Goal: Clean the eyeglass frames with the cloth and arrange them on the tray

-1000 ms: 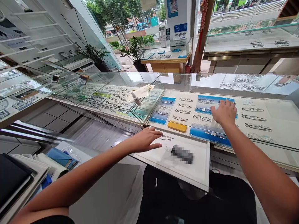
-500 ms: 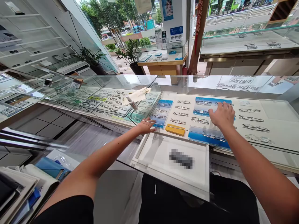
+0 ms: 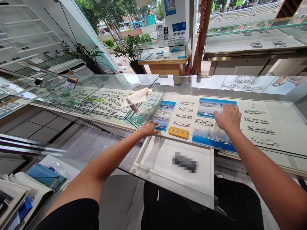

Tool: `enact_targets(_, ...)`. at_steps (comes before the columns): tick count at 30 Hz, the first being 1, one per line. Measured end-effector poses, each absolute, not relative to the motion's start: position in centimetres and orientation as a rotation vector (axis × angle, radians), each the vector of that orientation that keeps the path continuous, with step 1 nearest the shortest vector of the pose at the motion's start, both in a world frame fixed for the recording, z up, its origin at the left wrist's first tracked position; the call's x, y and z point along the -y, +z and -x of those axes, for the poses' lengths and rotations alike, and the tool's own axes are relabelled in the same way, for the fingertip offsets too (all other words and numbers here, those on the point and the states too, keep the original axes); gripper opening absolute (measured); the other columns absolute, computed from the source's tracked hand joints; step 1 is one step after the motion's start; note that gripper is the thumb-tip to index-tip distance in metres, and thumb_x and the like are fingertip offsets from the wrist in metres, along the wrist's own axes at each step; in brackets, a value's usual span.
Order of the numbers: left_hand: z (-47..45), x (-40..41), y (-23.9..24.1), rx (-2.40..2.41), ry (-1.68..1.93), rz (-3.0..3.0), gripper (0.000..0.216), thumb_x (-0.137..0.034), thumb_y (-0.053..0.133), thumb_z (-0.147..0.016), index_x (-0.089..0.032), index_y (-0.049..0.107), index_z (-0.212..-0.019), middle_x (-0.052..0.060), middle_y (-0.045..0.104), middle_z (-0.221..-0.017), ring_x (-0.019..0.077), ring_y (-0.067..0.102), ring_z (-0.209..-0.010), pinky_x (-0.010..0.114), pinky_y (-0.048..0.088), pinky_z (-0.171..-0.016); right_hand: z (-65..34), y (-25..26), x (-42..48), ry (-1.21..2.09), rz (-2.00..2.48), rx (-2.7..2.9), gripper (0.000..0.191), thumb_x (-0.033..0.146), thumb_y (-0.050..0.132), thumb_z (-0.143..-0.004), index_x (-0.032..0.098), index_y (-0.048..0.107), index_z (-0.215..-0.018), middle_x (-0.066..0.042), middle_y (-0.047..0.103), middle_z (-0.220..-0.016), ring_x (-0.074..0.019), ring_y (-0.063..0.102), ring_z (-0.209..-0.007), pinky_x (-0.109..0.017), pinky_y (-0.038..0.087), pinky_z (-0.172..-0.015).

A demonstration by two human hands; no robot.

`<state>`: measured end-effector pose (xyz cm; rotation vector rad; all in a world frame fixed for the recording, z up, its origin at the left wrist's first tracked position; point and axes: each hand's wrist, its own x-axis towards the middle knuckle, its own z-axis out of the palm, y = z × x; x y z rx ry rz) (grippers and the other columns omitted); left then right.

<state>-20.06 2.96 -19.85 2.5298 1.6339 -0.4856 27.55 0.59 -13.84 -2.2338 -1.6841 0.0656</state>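
Note:
My left hand reaches under the edge of the glass counter top, its fingers closed on a thin eyeglass frame beside a blue display mat. My right hand lies flat on the glass with fingers spread, above another blue mat. Rows of eyeglasses lie inside the case. A yellow case sits at the front of the display. A white drawer tray is pulled out toward me and holds a dark blurred item.
A small spray bottle and a cream cloth lie on the glass to the left. Blue folders and papers sit on a desk at lower left. Further display cases and potted plants stand beyond.
My left hand moved from the pulled-out tray forward to the glass edge, and the eyeglass frame that lay on the tray is gone from there. My right hand stayed on the glass.

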Motion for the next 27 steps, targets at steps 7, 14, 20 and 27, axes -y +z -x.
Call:
enact_targets(7, 20.3, -3.0, -20.0, -1.627, -0.546, -2.536, 0.054, -0.055, 0.056, -0.101, -0.028, 0.067, -0.146, 0.006, 0.057, -0.164, 0.0359, 0.055, -0.141, 0.045, 0.044, -0.118, -27.6, -13.8, -0.5, 0.064, 2.239, 1.689, 0.073, 0.055, 0.034, -0.103, 0.008, 0.045, -0.158, -0.025, 0.04, -0.17, -0.0443, 0.034, -0.157, -0.062, 0.029, -0.128)
enact_targets(14, 20.7, -3.3, -20.8, -1.626, -0.511, -2.506, 0.054, -0.052, 0.06, -0.1, -0.028, 0.065, -0.148, 0.007, 0.058, -0.163, 0.0357, 0.055, -0.143, 0.044, 0.043, -0.118, -27.5, -13.6, -0.5, 0.061, 2.244, 1.69, 0.074, 0.055, 0.034, -0.104, 0.006, 0.045, -0.159, -0.025, 0.04, -0.171, -0.0446, 0.034, -0.157, -0.061, 0.029, -0.129)
enact_targets(20, 20.8, -3.5, -21.2, -1.61, -0.474, -2.493, 0.056, -0.051, 0.06, -0.099, -0.024, 0.066, -0.147, 0.01, 0.059, -0.162, 0.039, 0.054, -0.142, 0.047, 0.043, -0.117, -27.5, -13.5, -0.4, 0.075, 2.244, 1.699, 0.075, 0.055, 0.032, -0.104, 0.005, 0.045, -0.16, -0.025, 0.039, -0.171, -0.0452, 0.033, -0.158, -0.062, 0.029, -0.129)
enact_targets(27, 20.5, -3.3, -20.6, -1.597, -0.492, -2.445, 0.058, -0.05, 0.058, -0.1, -0.021, 0.065, -0.149, 0.011, 0.05, -0.169, 0.039, 0.051, -0.148, 0.046, 0.039, -0.123, -27.5, -13.5, -0.4, 0.077, 2.258, 1.702, 0.075, 0.055, 0.032, -0.104, 0.006, 0.044, -0.16, -0.025, 0.039, -0.171, -0.0449, 0.032, -0.158, -0.062, 0.028, -0.129)
